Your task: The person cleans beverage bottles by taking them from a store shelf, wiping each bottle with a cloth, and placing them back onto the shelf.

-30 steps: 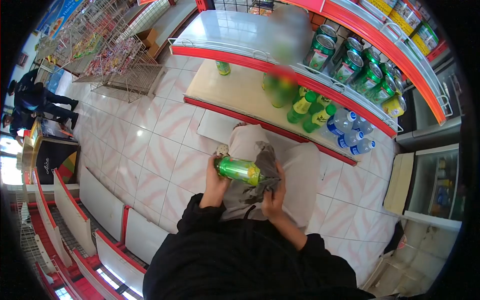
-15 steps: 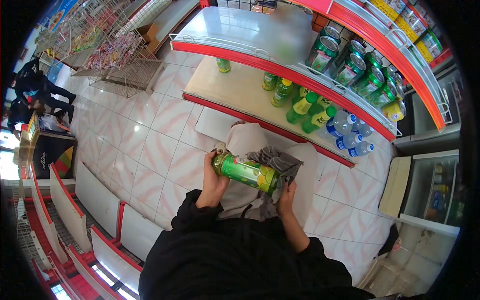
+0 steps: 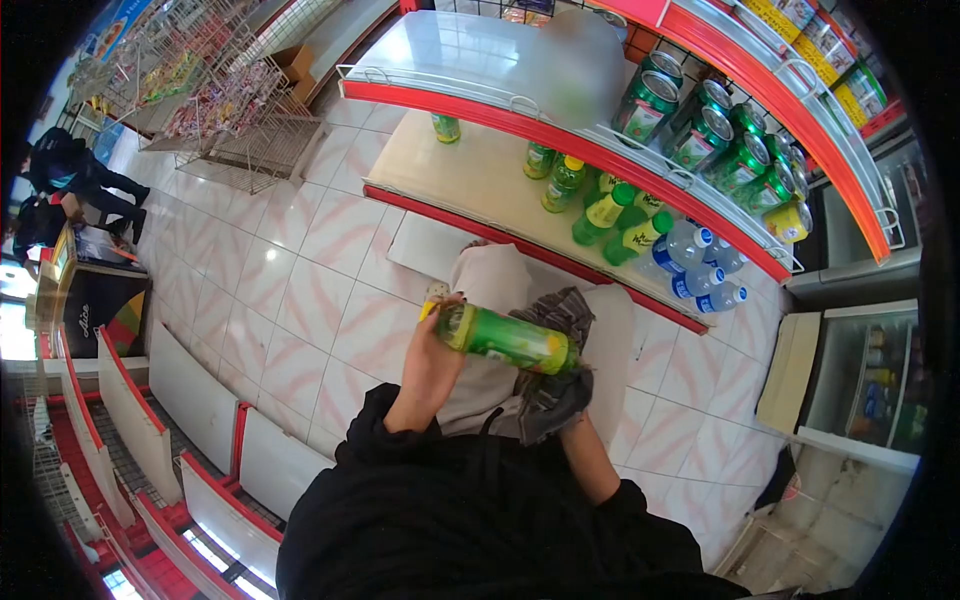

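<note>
My left hand [image 3: 432, 362] is closed around the cap end of a green plastic drink bottle [image 3: 510, 342] with a yellow cap and a fruit-printed label. The bottle lies sideways above my lap, slightly blurred. At its base, my right hand [image 3: 582, 428] is wrapped in a dark grey striped cloth [image 3: 552, 400] that presses against the bottle's lower end. Most of the right fingers are hidden under the cloth. Part of the cloth also hangs behind the bottle.
Before me is a red-edged shelf [image 3: 450, 165] with green bottles [image 3: 604, 215], water bottles [image 3: 697, 280] and, above, green cans [image 3: 697, 140]. A wire basket rack [image 3: 230, 110] and people [image 3: 75, 180] are at left. Shelf panels [image 3: 195, 400] lie lower left; a glass-door fridge [image 3: 865, 375] stands right.
The bottle has rolled in my hands, its label turning and its base shifting slightly right. My right hand has brought the cloth around the base. The cap end now shows yellow.
</note>
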`<state>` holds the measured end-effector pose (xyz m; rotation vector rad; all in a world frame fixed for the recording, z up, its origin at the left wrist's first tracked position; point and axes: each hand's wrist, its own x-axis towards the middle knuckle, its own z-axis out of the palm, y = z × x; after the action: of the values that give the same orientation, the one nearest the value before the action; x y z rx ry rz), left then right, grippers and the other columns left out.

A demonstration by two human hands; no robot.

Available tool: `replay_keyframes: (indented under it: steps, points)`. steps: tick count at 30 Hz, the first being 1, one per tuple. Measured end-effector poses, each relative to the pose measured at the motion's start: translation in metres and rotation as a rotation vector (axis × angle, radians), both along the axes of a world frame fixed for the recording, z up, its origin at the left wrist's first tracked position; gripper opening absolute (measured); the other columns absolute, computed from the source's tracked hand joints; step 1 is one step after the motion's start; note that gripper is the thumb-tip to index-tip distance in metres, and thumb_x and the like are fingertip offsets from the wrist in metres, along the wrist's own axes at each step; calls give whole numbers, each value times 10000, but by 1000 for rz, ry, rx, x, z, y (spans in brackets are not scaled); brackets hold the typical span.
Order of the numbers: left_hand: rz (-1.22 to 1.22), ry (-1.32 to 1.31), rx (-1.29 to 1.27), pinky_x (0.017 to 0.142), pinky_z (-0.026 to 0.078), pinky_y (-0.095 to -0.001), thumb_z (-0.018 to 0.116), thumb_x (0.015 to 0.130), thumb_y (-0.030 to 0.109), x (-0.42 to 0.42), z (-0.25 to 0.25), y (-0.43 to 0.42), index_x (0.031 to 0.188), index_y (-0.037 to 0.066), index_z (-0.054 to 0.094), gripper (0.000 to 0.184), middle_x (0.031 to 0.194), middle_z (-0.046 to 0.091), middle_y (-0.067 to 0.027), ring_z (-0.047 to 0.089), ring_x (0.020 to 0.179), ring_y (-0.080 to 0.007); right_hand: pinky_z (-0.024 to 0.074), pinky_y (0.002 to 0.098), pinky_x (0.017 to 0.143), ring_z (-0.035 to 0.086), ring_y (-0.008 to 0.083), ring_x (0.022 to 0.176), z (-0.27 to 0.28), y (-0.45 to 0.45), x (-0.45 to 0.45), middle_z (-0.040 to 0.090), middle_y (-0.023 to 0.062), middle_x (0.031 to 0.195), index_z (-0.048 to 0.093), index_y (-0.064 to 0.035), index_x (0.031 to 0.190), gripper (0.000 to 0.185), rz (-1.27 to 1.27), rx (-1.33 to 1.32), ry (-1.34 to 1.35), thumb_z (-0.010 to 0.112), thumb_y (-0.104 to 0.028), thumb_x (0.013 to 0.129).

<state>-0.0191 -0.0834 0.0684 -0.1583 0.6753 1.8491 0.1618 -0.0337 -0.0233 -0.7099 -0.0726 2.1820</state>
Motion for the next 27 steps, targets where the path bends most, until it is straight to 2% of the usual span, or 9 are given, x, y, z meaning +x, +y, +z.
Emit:
replay_keyframes:
  steps: [5, 9, 12, 13, 16, 17, 20, 23, 27]
  points:
    - [-223, 416, 170, 976, 262, -333, 438, 855, 110, 14, 16, 6, 1155, 53, 399, 308, 1250, 373, -115, 361, 1162, -206, 449, 346, 821, 536, 244, 924, -60, -4, 34, 542, 112, 1050, 461, -40, 1127, 392, -7, 176, -158, 326, -324, 893]
    - [-413, 774, 188, 968, 276, -321, 463, 830, 30, 22, 11, 9, 1176, 43, 388, 354, 1288, 345, -124, 344, 1191, -206, 448, 339, 817, 539, 241, 921, -37, 5, 56, 538, 117, 1057, 456, -29, 1128, 366, 104, 79, 214, 358, -283, 884]
    - [-505, 919, 143, 954, 303, -319, 485, 797, -27, 33, 10, 7, 1162, 22, 402, 378, 1282, 363, -136, 362, 1179, -203, 446, 323, 788, 541, 229, 896, -11, 11, 42, 544, 114, 1036, 455, -15, 1121, 346, -213, -76, -340, 389, -250, 875]
    - [-531, 936, 118, 948, 318, -320, 493, 776, -56, 38, 10, 5, 1150, 6, 412, 387, 1270, 381, -145, 378, 1164, -199, 446, 323, 788, 541, 229, 896, -3, 13, 39, 544, 114, 1036, 455, -15, 1121, 346, -215, -76, -339, 389, -250, 875]
    - [-553, 1020, 77, 918, 354, -311, 513, 743, -90, 46, 14, 2, 1116, -17, 442, 386, 1233, 426, -156, 419, 1125, -195, 439, 323, 751, 549, 231, 822, 13, 16, 36, 572, 108, 940, 481, 20, 1065, 304, -199, 154, -768, 428, -204, 867]
    - [-547, 1090, 65, 895, 376, -300, 525, 731, -95, 47, 16, 2, 1095, -24, 461, 376, 1208, 452, -158, 444, 1101, -196, 439, 323, 751, 549, 231, 822, 8, 15, 38, 572, 108, 940, 481, 20, 1065, 304, -201, 151, -768, 428, -204, 867]
    - [-480, 1224, 40, 860, 406, -280, 543, 721, -89, 46, 17, 4, 1061, -29, 491, 349, 1154, 501, -149, 486, 1050, -186, 426, 342, 758, 544, 249, 780, -20, 15, 44, 580, 134, 876, 490, 44, 1025, 280, -24, 617, -1194, 451, -178, 859]
    - [-354, 1345, 1, 837, 424, -262, 556, 724, -64, 40, 17, 3, 1034, -25, 512, 315, 1095, 547, -127, 519, 996, -165, 403, 303, 778, 536, 227, 858, 19, 18, 36, 572, 144, 942, 478, 42, 1064, 289, 182, 657, -1319, 458, -159, 857]
    - [-183, 1191, -155, 816, 433, -250, 575, 730, -48, 35, 10, 6, 1021, -36, 515, 298, 1072, 558, -122, 531, 971, -147, 393, 296, 804, 531, 260, 916, 40, 14, 13, 545, 190, 1017, 449, 29, 1119, 317, 301, 759, -1352, 453, -130, 846]
